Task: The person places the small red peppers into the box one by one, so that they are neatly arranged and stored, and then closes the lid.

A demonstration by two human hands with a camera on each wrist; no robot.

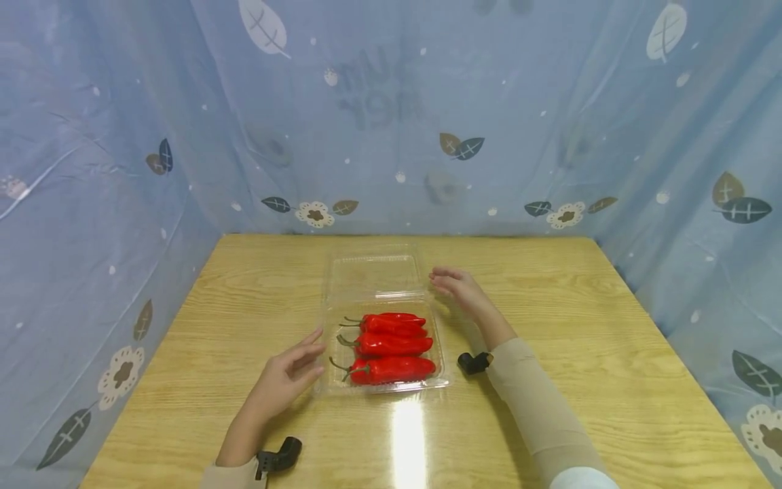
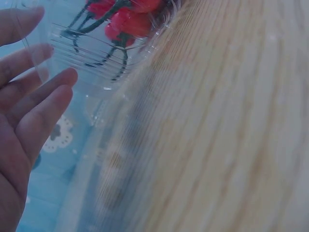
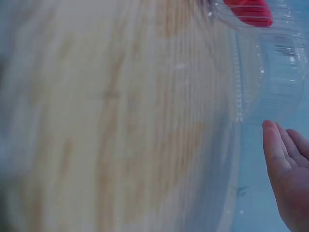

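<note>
Several red peppers (image 1: pixel 392 345) with green stems lie side by side in a clear plastic clamshell box (image 1: pixel 441 367). Its hinged lid (image 1: pixel 374 273) is folded back, away from the person. At the box's left side is my left hand (image 1: pixel 284 380), fingers extended; in the left wrist view its fingertips overlap the clear wall, and contact cannot be told. My right hand (image 1: pixel 466 295) is beside the lid's right edge with straight fingers and holds nothing. The right wrist view shows that hand (image 3: pixel 289 169) apart from the clear plastic (image 3: pixel 270 31), with one pepper (image 3: pixel 253 10) partly visible.
The box stands on a light wood-grain table (image 1: pixel 586 353). A blue curtain (image 1: pixel 391 170) with leaf and flower prints encloses the back and both sides. Black camera mounts (image 1: pixel 280 456) sit at both wrists.
</note>
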